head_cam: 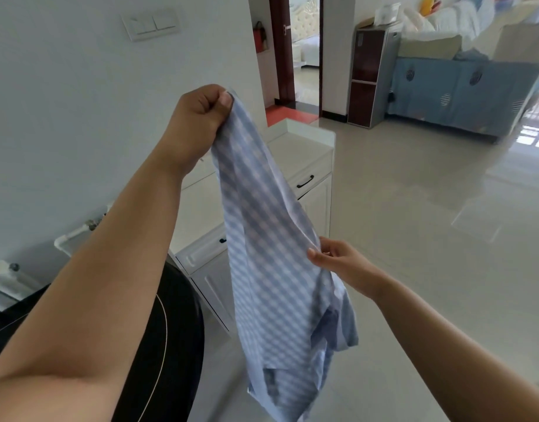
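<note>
The left hand (198,117) is raised high in the middle of the scene, its fingers curled into a tight fist with the thumb pressed down on the top corner of a blue-and-white checked cloth (262,254), so the fabric is pinched firmly at its upper end. From that grip the cloth hangs down in a long, loosely gathered drape, well above the floor, and its lower end bunches into folds near the bottom edge of the view. The right hand (341,263) is lower and to the right. Its thumb and curled fingertips close on the cloth's right edge about halfway down and pull that edge slightly outward. Both forearms are bare and reach in from the near side. Behind the cloth a white cabinet (308,159) with dark handles stands against the left wall, and a dark rounded surface (171,330) sits nearer, at lower left. A light switch (151,24) is mounted on the wall at upper left. Pale glossy floor tiles (414,239) stretch away to the right toward a far doorway (304,56) and a piece of furniture under a blue cover (454,86).
</note>
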